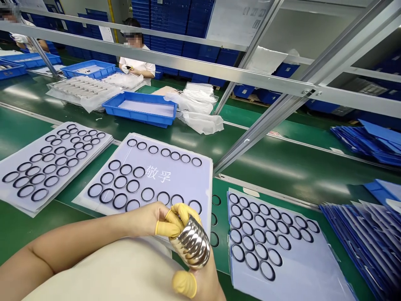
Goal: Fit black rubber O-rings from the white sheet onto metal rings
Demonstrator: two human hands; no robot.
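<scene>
Shiny metal rings in a slanted stack [191,244] are held in front of my body. My right hand [205,274] comes up from below and holds this stack, with its yellow-cotted thumb stretched out underneath. From the left reaches my left hand [164,219], yellow finger cots on its fingers, pinched at the stack's upper end. Whether it grips a single ring cannot be made out. Just beyond both hands lies a white sheet [188,179] bearing rows of black-edged rings [147,194]. Parts of the near row are hidden behind my left hand.
Ring-covered sheets lie on the left [67,163] and right [300,267] of the green table [282,154]. A metal frame [250,138] slants across. Behind it stand a blue tray [140,109] and a seated co-worker [138,62]. Blue folders [354,246] are stacked far right.
</scene>
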